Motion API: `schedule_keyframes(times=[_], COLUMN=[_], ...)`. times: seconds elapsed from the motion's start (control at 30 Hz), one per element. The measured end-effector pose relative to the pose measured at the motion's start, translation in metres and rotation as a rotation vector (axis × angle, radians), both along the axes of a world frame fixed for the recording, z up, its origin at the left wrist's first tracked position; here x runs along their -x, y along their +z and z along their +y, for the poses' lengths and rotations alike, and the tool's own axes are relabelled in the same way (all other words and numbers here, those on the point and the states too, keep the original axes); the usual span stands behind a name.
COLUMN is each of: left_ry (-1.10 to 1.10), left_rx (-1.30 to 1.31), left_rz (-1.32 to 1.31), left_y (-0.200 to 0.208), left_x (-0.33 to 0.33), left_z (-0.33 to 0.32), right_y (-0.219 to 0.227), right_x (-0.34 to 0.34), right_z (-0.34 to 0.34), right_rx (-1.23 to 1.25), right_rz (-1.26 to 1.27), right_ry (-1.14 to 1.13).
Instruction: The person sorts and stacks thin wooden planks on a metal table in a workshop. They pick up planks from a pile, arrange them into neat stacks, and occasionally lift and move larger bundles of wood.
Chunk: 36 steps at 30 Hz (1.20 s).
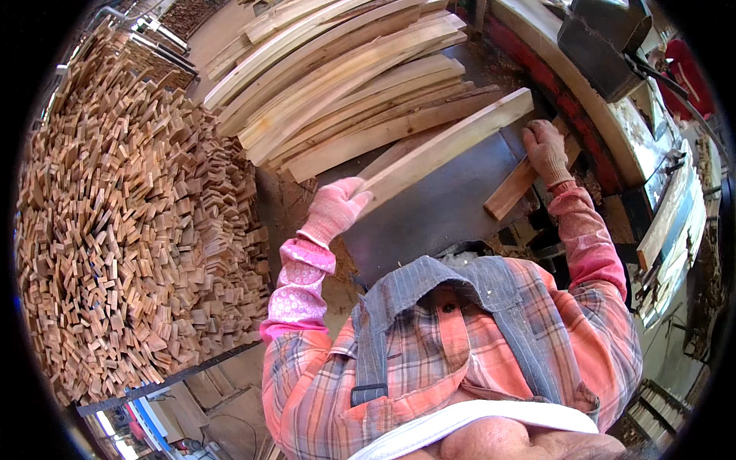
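My left hand, in a pink glove, is closed around the near end of a long plank. I hold that end up off the metal table, and the plank runs away from me toward the table's far right corner, tilted on its edge. My right hand, in a pale worn glove, lies curled over the top of a short board near the table's right edge; the fingers are bent down on it, though I cannot tell how firmly they grip. The short board lies flat, angled from the right edge in toward the middle of the table. The plank's far end passes just beside my right hand.

Past the plank, a stack of long planks covers the far left part of the table, fanned out and overlapping. Off the table's left edge stands a big pile of short blocks, packed end-on. Along the right edge runs a red rail, with a dark machine housing beyond it. Sawdust lies at the table's near left corner.
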<state>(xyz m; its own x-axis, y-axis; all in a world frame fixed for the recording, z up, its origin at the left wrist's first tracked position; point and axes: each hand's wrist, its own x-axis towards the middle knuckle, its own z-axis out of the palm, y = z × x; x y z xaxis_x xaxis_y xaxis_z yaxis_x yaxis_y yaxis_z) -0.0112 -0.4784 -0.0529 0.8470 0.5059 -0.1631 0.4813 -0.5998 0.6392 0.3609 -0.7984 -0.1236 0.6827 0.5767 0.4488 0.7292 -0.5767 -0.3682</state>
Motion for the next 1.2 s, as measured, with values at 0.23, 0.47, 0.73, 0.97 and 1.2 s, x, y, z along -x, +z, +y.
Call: schedule_keyframes(times=[0.23,0.47,0.73,0.97,1.2], left_ry=[-0.097,-0.009,-0.051,-0.076,-0.033], left_rx=[0.117,-1.027,-0.914,-0.450,-0.820], left_rz=[0.223,-0.011,0.052,0.184,-0.025], left_y=[-0.020,-0.010,-0.006,-0.018,-0.029], left_x=[-0.046,-0.064,-0.035,-0.039,-0.053], left_z=[-0.039,0.027,0.038,-0.067,0.000], right_y=[0.031,-0.007,-0.009,0.041,0.031], right_x=[0.101,0.095,-0.008,0.071,0.100], right_z=[0.078,0.099,0.000,0.064,0.091], right_rx=[0.147,0.327,0.551,0.073,0.500], right_rz=[-0.004,0.029,-0.003,-0.036,0.057], right_ry=[0.303,0.316,0.023,0.218,0.269])
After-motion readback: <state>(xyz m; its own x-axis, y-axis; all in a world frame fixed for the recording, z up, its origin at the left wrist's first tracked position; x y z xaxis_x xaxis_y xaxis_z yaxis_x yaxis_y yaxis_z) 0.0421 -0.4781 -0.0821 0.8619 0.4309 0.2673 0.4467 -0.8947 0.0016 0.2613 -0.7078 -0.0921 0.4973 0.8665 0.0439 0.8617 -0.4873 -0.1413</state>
